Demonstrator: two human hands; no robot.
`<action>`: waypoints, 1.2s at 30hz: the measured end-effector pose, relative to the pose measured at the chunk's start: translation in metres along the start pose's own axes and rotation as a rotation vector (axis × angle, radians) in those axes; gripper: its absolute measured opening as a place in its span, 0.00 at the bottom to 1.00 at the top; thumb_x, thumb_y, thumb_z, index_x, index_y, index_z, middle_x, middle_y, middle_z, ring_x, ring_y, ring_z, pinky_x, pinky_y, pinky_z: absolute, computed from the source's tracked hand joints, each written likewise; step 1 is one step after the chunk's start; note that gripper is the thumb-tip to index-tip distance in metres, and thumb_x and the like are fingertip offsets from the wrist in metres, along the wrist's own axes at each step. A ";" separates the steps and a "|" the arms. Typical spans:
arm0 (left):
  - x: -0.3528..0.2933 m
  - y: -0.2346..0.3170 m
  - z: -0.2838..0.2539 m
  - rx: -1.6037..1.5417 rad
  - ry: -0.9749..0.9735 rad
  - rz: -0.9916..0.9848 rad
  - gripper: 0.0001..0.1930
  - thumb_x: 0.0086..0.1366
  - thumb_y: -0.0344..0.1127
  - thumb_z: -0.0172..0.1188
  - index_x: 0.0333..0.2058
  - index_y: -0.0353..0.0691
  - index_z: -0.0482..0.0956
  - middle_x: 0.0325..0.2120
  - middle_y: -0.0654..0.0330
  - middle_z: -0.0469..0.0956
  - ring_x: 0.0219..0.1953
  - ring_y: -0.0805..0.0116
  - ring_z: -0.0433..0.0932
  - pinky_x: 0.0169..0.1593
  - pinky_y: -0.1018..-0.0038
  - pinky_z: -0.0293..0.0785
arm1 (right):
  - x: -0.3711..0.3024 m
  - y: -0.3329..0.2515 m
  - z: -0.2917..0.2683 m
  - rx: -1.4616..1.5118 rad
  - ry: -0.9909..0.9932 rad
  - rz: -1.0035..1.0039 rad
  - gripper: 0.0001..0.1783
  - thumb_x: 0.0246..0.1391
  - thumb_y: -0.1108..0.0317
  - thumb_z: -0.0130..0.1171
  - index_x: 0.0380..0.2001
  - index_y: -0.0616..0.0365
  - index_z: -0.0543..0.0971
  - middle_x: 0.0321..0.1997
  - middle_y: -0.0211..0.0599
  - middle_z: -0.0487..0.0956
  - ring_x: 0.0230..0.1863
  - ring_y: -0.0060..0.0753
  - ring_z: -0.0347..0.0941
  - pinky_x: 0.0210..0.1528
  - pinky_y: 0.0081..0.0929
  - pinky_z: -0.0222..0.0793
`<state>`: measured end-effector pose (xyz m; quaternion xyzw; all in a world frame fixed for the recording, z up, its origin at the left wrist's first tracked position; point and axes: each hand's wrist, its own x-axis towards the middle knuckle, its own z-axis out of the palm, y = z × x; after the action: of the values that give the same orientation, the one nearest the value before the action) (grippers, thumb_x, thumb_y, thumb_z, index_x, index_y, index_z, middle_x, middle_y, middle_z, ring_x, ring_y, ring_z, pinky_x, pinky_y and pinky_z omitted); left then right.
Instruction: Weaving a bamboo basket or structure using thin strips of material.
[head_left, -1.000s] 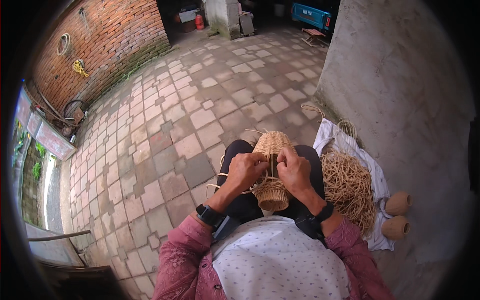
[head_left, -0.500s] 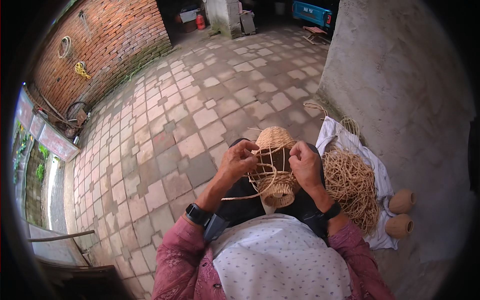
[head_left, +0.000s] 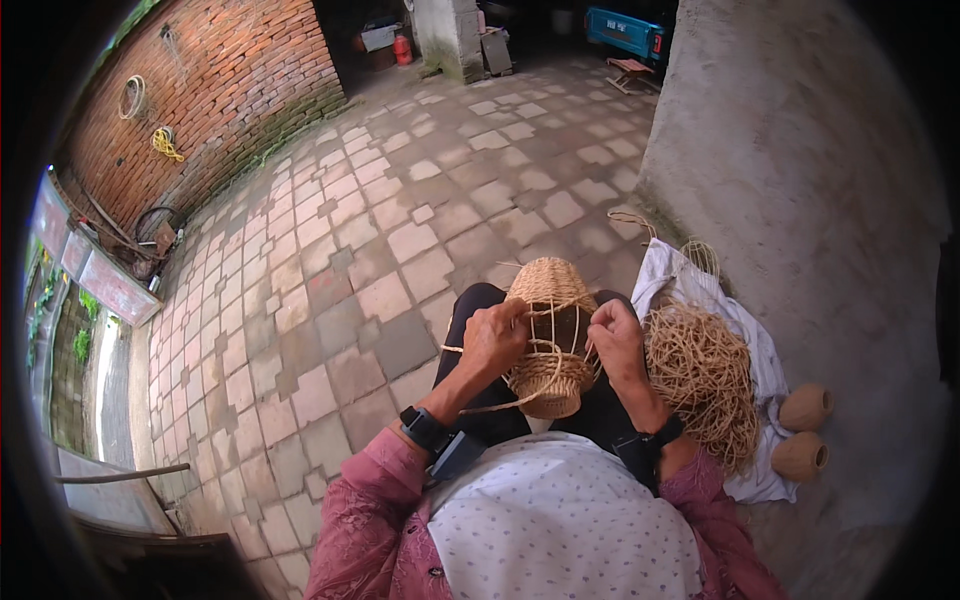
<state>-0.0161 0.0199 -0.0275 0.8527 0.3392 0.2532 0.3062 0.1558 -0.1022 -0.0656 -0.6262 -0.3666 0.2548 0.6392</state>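
Woven straw basket (head_left: 552, 365) rests on the dark trousers (head_left: 468, 308) of the seated person, a little right of and below the middle of the frame, just above the dotted white apron (head_left: 565, 500), which the lower edge cuts off. Its round narrow end points toward the apron; its closely woven far end reaches over the knees. Between them runs an open band of bare upright strands. Left hand (head_left: 497, 335) is drawn narrow, fingertips pinching a straw cord at the band's left side. Right hand (head_left: 619, 340) is narrow too, fingers bent at the band's right edge; whether they grip a strand I cannot tell. One loose cord (head_left: 490, 407) trails left from the basket.

Close on the right, a tangled straw heap (head_left: 700, 380) lies on white cloth (head_left: 768, 385), with two small tan pots (head_left: 803, 432) beside its edge, near the grey wall (head_left: 800, 200) that bounds that side. Stone paving (head_left: 310, 290) stretches from the knees leftward and up to the brick wall (head_left: 220, 90).

Hidden are the basket's underside and most fingertips; a pale tip under its narrow end is unclear. At the top, the blue vehicle (head_left: 625, 32) is cut off and shadow blurs its surroundings.
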 end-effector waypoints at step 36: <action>-0.058 -0.228 -0.223 0.634 0.427 -0.315 0.18 0.51 0.29 0.58 0.43 0.49 0.79 0.32 0.51 0.81 0.37 0.51 0.79 0.40 0.61 0.74 | -0.004 -0.024 -0.022 -0.555 0.068 -0.051 0.09 0.42 0.76 0.56 0.31 0.58 0.71 0.14 0.35 0.71 0.17 0.34 0.70 0.25 0.32 0.66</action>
<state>-0.2926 0.1882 -0.0461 0.7709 0.5825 0.2572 -0.0138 0.1676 -0.1207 -0.0410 -0.7761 -0.4161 0.1074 0.4615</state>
